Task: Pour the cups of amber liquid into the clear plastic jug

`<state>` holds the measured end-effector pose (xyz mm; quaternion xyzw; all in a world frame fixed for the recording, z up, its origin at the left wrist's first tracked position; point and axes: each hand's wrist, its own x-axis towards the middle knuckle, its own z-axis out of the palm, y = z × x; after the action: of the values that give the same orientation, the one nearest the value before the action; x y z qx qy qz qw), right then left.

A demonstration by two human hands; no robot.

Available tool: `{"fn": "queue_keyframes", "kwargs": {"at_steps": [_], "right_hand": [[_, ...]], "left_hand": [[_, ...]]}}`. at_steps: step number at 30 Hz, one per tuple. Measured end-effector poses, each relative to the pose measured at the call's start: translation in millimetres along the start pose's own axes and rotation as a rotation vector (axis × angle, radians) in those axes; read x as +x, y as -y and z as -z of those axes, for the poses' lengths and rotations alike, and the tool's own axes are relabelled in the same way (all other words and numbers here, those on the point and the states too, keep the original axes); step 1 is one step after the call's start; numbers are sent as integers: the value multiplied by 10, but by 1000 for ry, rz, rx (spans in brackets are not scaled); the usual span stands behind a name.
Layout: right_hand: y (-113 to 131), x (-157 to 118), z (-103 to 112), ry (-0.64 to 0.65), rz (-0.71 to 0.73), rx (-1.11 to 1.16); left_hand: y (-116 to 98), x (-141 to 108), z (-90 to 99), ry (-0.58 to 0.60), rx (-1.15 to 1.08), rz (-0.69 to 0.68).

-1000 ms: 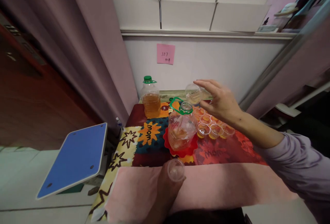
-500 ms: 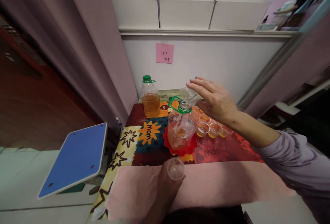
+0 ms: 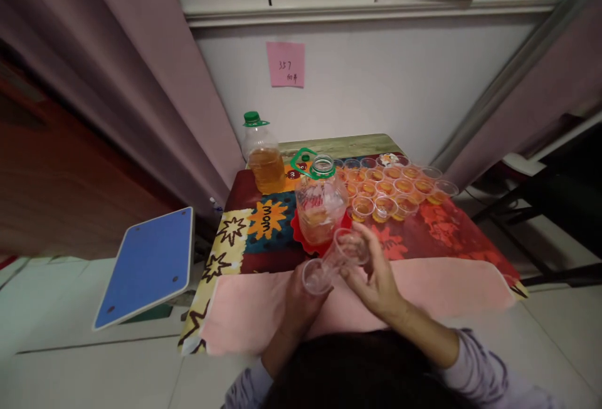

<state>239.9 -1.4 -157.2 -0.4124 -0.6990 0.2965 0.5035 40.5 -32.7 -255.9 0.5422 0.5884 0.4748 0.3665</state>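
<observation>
My left hand (image 3: 301,303) is closed around a clear plastic cup (image 3: 316,276) above the pink cloth. In my right hand (image 3: 376,274) is another clear cup (image 3: 350,247), tilted, its lower end close to the left hand's cup. Whether the two cups touch is unclear. Just beyond them an uncapped clear jug (image 3: 321,208) with a green handle ring stands on a red scalloped dish (image 3: 301,238), with some amber liquid low inside. To its right, several clear cups (image 3: 385,208) of amber liquid stand close together in rows.
A capped jug (image 3: 268,167) of amber liquid stands at the back left of the patterned tablecloth. The pink cloth (image 3: 451,283) lies along the near edge. A blue board (image 3: 145,265) is left of the table. A pink note (image 3: 286,65) is on the wall.
My right hand has come down and nearer from beside the open jug, to my left hand, and its cup is now beside the other. The view has tilted down, showing more cups.
</observation>
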Motion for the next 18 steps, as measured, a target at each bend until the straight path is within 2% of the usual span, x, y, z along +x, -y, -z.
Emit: {"fn": "queue_keyframes", "kwargs": {"at_steps": [2,5,10,12,13,15,18], "right_hand": [[-105,-178,-169,32,14,27],[-256,-312,-317,102,127,-67],[-430,-445,-371,356,201,-307],[-475,-461,-327,413,214,-332],[-506,-447,-278,394,220,-321],[-607,-359,-105,216,187,-282],[-905,-92,337,-289,-24,-257]], "left_hand": [[-20,0,6,16,2,-5],[-45,-3,18,22,-2,-19],[-74,2,24,21,-11,-29],[-58,14,30,16,17,-31],[-41,22,35,11,37,-35],[7,37,48,-2,84,-49],[80,54,63,-16,139,-68]]}}
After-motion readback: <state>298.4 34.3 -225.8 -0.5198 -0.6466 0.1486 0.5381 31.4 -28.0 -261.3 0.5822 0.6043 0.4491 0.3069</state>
